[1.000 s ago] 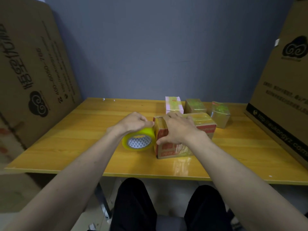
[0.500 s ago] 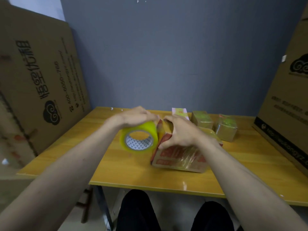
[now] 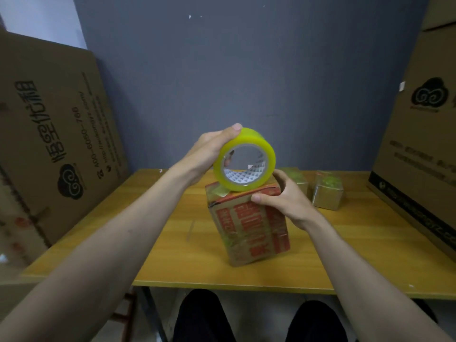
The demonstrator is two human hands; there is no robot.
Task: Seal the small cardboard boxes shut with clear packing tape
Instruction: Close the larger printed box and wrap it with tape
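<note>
The left hand (image 3: pixel 209 149) grips the roll of tape (image 3: pixel 244 160) from its far side: the thumb lies over the top of the roll, while the other fingers are mostly hidden behind it, one showing faintly through the core. The roll stands on edge, its lower rim touching the top of the red-printed box (image 3: pixel 249 223). The right hand (image 3: pixel 283 201) holds that box at its upper right corner, thumb pressed on the near face, the remaining fingers curled over the top and out of sight. The box stands on end near the middle of the tabletop (image 3: pixel 160 240), tilted slightly, wrapped in glossy film that blurs its lettering. Whether a strip of tape runs from roll to box is hard to make out.

Behind the right hand, two small boxes (image 3: pixel 327 191) sit near the far edge; one is largely hidden by the hand. The tabletop is yellow wood-grain. A large printed carton (image 3: pixel 56 141) leans at the left, another (image 3: pixel 419 149) stands at the right, both cut off by the frame. A grey-blue wall (image 3: pixel 246 70) closes the back. Dark-trousered knees (image 3: pixel 204 317) show below.
</note>
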